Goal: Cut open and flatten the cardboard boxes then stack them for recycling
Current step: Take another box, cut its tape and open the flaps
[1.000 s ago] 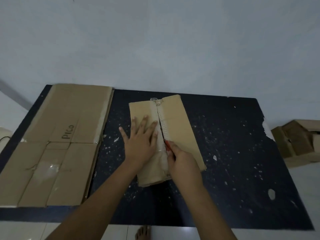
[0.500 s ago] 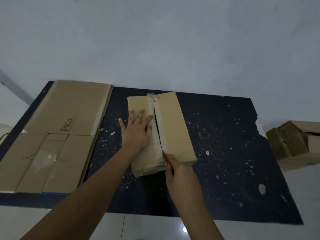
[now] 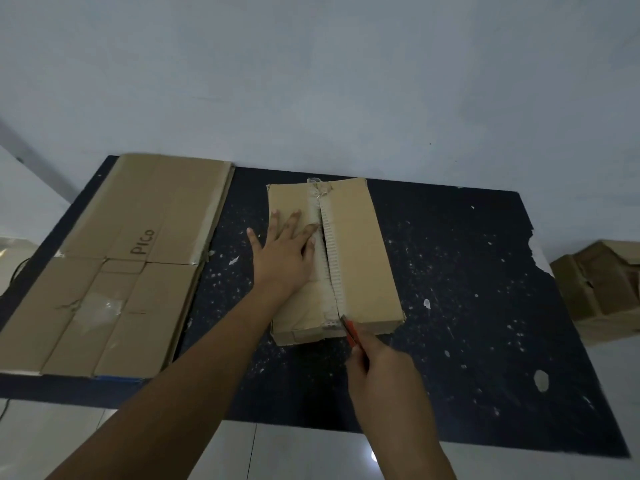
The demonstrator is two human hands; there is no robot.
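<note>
A brown cardboard box point(image 3: 360, 258) lies in the middle of the dark mat point(image 3: 467, 306), its taped centre seam slit along its length. My left hand point(image 3: 285, 252) presses flat on the box's left flap, fingers spread. My right hand point(image 3: 384, 372) grips a red cutter point(image 3: 350, 331) whose tip sits at the near end of the seam, at the box's front edge. A flattened cardboard stack point(image 3: 114, 261) marked "PICO" lies on the mat's left side.
Another brown box point(image 3: 602, 289) sits on the floor off the mat's right edge. White scraps and chips dot the mat. A pale wall rises behind; white floor tiles point(image 3: 294, 452) run along the near edge.
The cutter has travelled down the seam toward me and now sits at the box's near edge. My left hand stays pressed on the left flap.
</note>
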